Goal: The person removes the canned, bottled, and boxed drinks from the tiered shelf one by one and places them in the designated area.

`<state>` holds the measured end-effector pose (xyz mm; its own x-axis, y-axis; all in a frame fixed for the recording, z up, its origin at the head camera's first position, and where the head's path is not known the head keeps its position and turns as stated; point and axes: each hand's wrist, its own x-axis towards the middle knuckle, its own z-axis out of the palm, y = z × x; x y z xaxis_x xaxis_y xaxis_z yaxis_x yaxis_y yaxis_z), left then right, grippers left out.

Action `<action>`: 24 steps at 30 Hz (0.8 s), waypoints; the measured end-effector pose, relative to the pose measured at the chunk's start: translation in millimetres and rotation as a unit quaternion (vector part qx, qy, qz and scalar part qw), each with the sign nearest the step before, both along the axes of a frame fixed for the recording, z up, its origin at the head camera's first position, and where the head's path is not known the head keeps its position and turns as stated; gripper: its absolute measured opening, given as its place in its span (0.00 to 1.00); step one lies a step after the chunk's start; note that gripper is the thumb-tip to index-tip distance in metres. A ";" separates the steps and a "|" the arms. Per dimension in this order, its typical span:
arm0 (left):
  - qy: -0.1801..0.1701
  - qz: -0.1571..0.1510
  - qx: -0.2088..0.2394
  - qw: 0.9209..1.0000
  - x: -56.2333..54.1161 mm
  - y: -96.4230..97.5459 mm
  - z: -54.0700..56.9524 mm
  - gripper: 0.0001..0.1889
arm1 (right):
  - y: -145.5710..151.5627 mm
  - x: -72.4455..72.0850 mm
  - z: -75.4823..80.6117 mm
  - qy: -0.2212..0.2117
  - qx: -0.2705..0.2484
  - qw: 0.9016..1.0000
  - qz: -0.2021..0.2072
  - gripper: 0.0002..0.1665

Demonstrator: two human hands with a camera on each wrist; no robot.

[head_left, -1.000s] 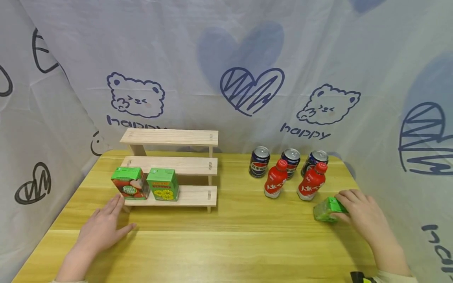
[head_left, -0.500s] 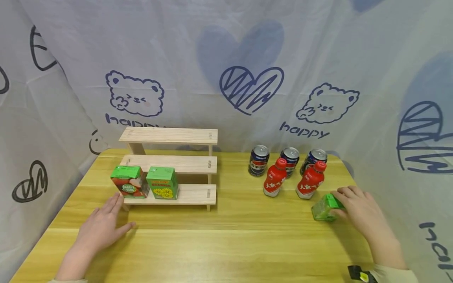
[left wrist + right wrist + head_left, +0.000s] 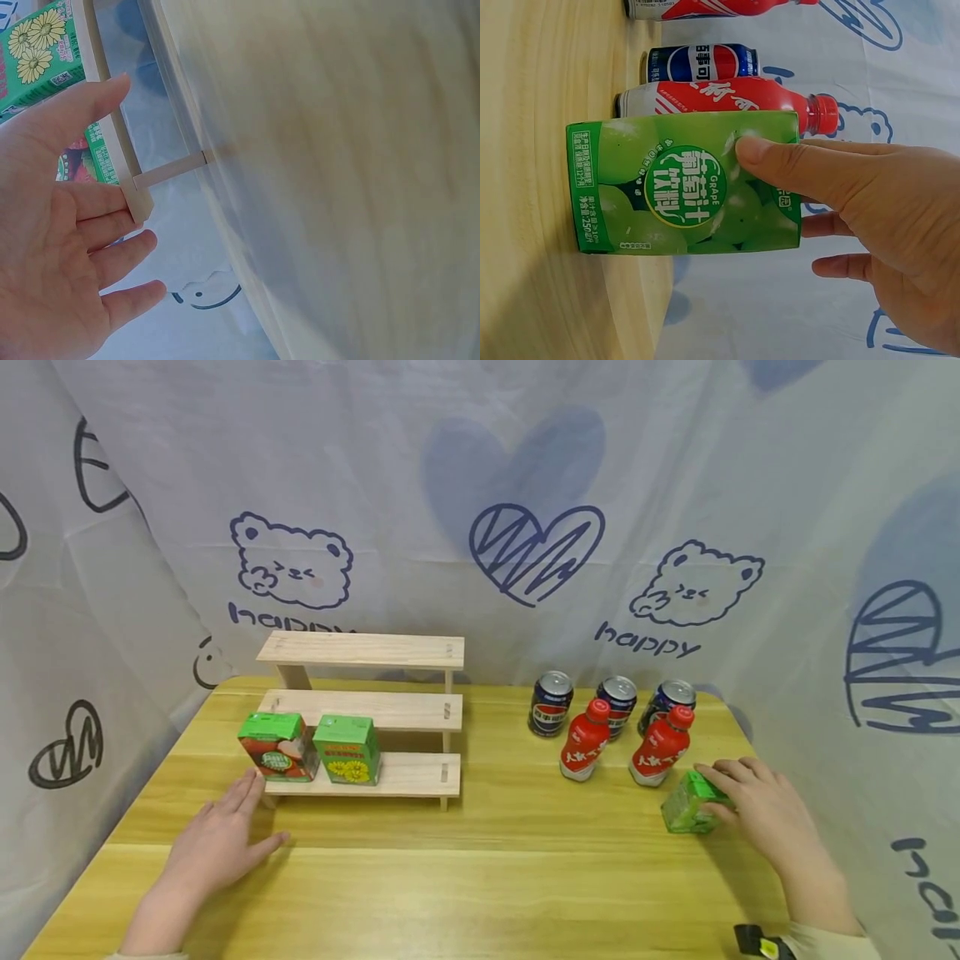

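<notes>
Right now, the right hand (image 3: 761,814) pinches a green juice box (image 3: 682,187) beside a red bottle (image 3: 660,747) at the table (image 3: 480,893)'s right, while the left hand (image 3: 213,843), fingers extended, lies (touching or not is hard to tell) by the wooden shelf (image 3: 420,777).

Behind the yellowish wood-grained table (image 3: 465,893) hangs a creased whitish cloth (image 3: 390,460) printed with blue-outlined bears (image 3: 292,564), a scribbled heart (image 3: 512,553) and "happy" lettering (image 3: 647,641), while similarly patterned sheets (image 3: 52,643) flank the table's left and right sides in soft light.
</notes>
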<state>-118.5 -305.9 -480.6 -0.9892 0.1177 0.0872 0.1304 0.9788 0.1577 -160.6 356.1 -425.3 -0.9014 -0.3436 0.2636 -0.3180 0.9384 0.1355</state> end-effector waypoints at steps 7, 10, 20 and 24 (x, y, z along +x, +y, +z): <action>0.003 0.000 0.003 1.000 0.2 0.2 -1.4 0.54 | 0.4 0.9 0.7 -0.006 -0.007 1.000 -0.007 0.35; 0.002 0.000 0.005 1.000 0.5 0.1 -1.1 0.54 | -1.7 2.4 2.2 -0.015 -0.013 1.000 -0.017 0.37; -0.006 0.001 0.005 1.000 0.5 1.1 1.1 0.53 | -19.0 3.3 12.0 0.056 -0.044 0.997 0.020 0.39; -0.009 0.001 0.004 1.000 0.3 1.4 1.7 0.53 | -29.8 1.7 17.7 0.099 -0.057 0.992 0.055 0.39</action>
<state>-118.2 -304.5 -478.8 -0.9907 0.1158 0.0712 0.1264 0.9777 0.1678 -158.9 326.3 -407.5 -0.7871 -0.3951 0.4736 -0.3971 0.9122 0.1010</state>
